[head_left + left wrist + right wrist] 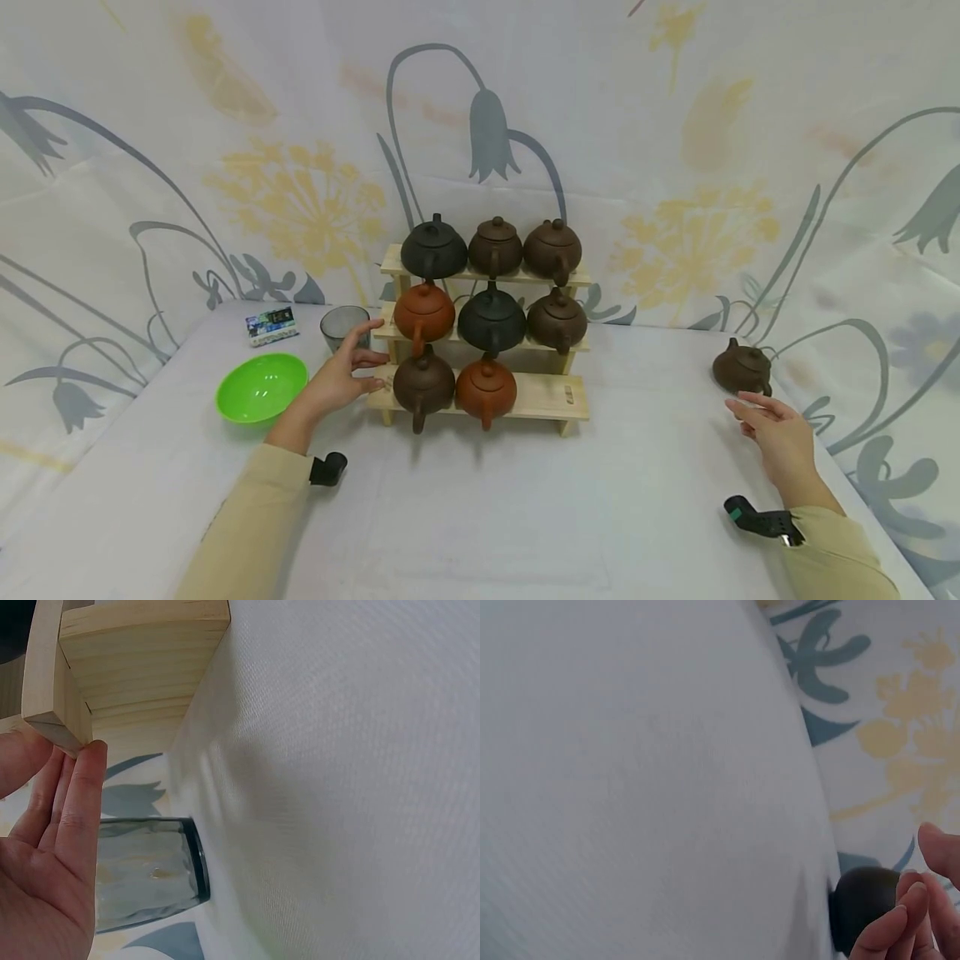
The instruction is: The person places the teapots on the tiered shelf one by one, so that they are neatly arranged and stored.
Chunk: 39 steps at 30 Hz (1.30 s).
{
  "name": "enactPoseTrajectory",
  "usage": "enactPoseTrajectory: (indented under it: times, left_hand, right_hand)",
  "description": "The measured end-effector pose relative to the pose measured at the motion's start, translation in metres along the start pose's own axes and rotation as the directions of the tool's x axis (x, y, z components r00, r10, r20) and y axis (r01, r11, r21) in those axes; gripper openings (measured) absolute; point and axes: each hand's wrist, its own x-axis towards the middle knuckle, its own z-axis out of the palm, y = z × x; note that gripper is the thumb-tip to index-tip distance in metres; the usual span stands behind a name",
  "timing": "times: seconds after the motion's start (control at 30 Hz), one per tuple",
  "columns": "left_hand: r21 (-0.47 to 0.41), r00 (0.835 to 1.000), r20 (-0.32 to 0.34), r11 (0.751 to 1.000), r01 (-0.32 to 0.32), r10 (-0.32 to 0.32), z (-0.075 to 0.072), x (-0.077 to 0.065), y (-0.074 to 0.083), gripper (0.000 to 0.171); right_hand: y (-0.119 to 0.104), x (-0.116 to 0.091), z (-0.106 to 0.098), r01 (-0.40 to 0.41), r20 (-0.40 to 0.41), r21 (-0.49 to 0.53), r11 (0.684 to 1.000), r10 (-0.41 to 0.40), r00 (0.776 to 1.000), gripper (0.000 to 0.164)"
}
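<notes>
A three-step wooden stand [540, 392] holds several small clay teapots, among them a black teapot [433, 248], an orange-brown teapot [424, 312] and a dark brown teapot [423, 382]. My left hand [341, 375] pinches the stand's left end. In the left wrist view, thumb and fingers meet at the corner of a board [52, 697]. Far to the right, a lone brown teapot [741, 367] sits on the table near its edge. Just in front of it is my right hand [776, 433], thumb apart from loosely bent fingers, which overlap the dark pot [862, 900] in the right wrist view.
Left of the stand are a clear glass [343, 321], a bright green bowl [262, 390] and a small printed box [272, 326]. A white cloth covers the table [480, 517]. Floral fabric [600, 125] hangs behind and along the sides.
</notes>
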Motion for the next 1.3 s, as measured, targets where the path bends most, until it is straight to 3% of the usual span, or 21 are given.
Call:
enactPoseTrajectory:
  times: [0.2,0.33,0.47,0.6,0.7,0.8,0.9,1.07,1.2,1.3]
  left_hand:
    - [-0.015,1.0,0.009,1.0,-0.001,0.001,0.0,0.0,0.0,0.085]
    - [-0.015,1.0,0.007,1.0,-0.001,0.001,0.0,0.0,0.0,0.085]
    - [-0.016,1.0,0.004,1.0,-0.003,0.003,0.0,0.0,0.0,0.085]
    - [-0.02,1.0,0.006,1.0,-0.005,0.005,0.0,0.0,0.0,0.085]
    - [-0.018,1.0,0.006,1.0,0.0,0.001,0.0,0.001,0.0,0.085]
    - [-0.017,1.0,0.004,1.0,0.002,-0.002,0.0,0.0,0.0,0.085]
    - [-0.014,1.0,0.005,1.0,-0.004,0.005,0.0,0.0,0.001,0.085]
    - [-0.011,1.0,0.006,1.0,-0.01,0.01,0.001,0.0,0.002,0.084]
    - [-0.004,1.0,0.006,1.0,-0.011,0.011,0.001,0.001,0.001,0.084]
    - [-0.004,1.0,0.004,1.0,-0.002,0.002,0.0,0.0,0.001,0.085]
  right_hand:
    - [-0.001,0.012,-0.014,-0.06,-0.136,0.045,0.997,0.066,0.989,0.027]
    - [-0.003,0.021,-0.021,-0.089,-0.166,-0.026,0.996,0.083,0.983,0.037]
    - [-0.003,0.03,-0.025,-0.088,-0.092,-0.131,0.987,0.076,0.993,0.045]
    - [-0.001,0.035,-0.024,-0.023,0.083,-0.201,0.979,0.041,0.996,0.055]
    - [0.002,0.037,-0.021,0.021,0.211,-0.154,0.988,0.012,0.977,0.035]
    - [0.005,0.038,-0.019,0.027,0.282,-0.022,0.999,-0.019,0.959,0.017]
    - [0.008,0.037,-0.014,0.034,0.297,0.056,0.998,-0.05,0.954,0.016]
    - [0.01,0.029,-0.005,0.064,0.282,0.099,0.993,-0.089,0.955,0.017]
    - [0.009,0.02,0.003,0.085,0.263,0.104,0.991,-0.109,0.958,0.014]
    - [0.007,0.011,0.01,0.101,0.265,0.046,0.994,-0.109,0.958,0.015]
